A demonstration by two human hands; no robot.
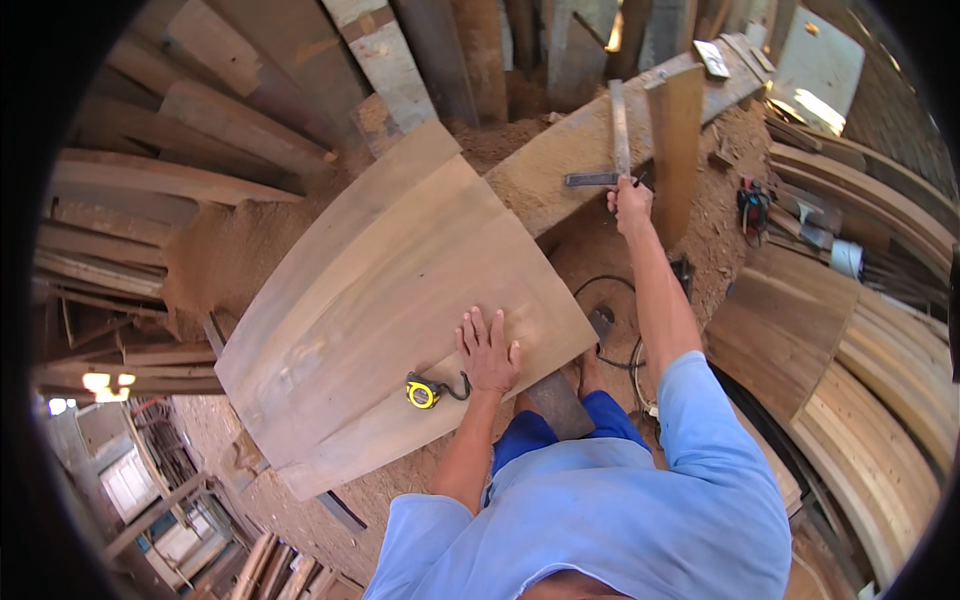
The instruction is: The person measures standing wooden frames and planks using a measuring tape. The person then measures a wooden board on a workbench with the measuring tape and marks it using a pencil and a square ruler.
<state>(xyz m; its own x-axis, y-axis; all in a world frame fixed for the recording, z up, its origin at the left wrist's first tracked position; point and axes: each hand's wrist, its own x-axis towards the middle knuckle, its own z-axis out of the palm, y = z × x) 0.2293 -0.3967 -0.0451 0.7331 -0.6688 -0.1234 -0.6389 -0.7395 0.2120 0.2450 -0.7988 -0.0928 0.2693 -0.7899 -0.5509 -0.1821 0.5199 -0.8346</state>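
Note:
My left hand lies flat on a large wooden panel, its fingers spread. Beside it on the panel sits a yellow and black tape measure with a dark strap. My right arm reaches forward and to the right. At its end my right hand is closed at the corner of a try square, which has a long pale blade and a short dark stock. The square is over a dusty bench board. A small dark tip shows by the fingers, too small to name.
A wooden plank stands just right of the square. A dark cable loops below my right arm. Curved boards are stacked at the right, near a red and black tool. Sawdust and leaning planks fill the left.

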